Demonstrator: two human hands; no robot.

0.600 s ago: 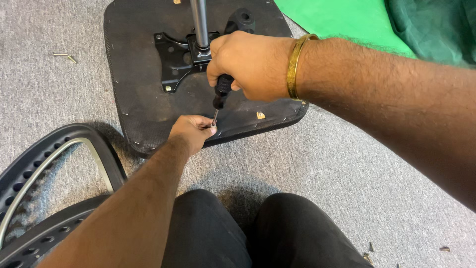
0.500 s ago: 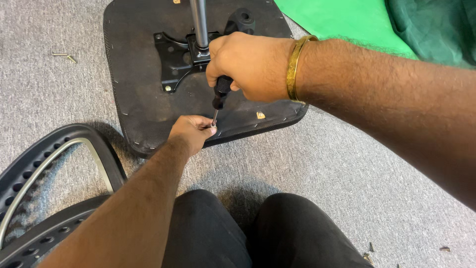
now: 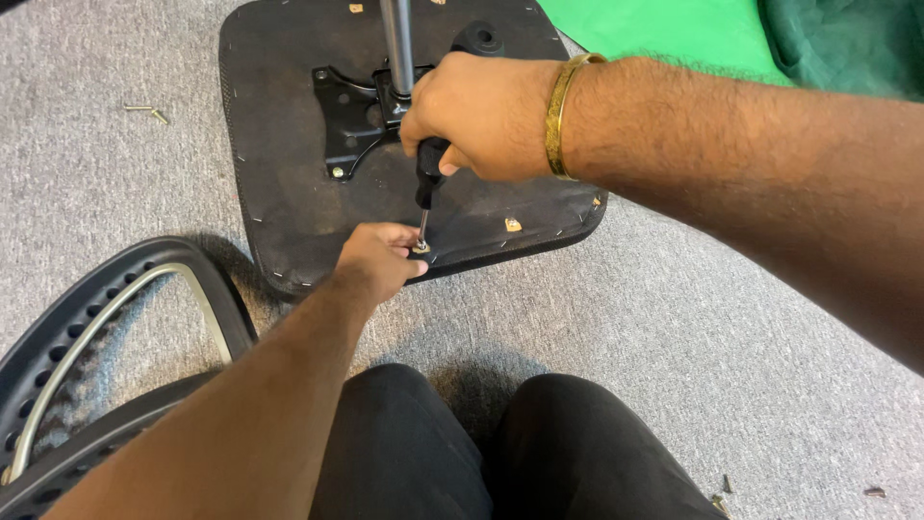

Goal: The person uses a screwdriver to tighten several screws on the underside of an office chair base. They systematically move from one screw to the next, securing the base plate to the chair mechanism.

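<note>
The right hand point(image 3: 486, 116) is clamped around the black handle of 1 screwdriver point(image 3: 426, 183), whose long axis runs nearly straight down to a screw point(image 3: 421, 247) at the near edge of the upturned chair seat point(image 3: 279, 144). The left hand point(image 3: 377, 262) is the nearer of the 2 hands to that screw, its fingertips pinched together right beside the tip. 2 loose screws point(image 3: 144, 110) lie well apart on the grey carpet point(image 3: 674, 337), and 1 curved black chair back point(image 3: 106, 337) lies to the left.
</note>
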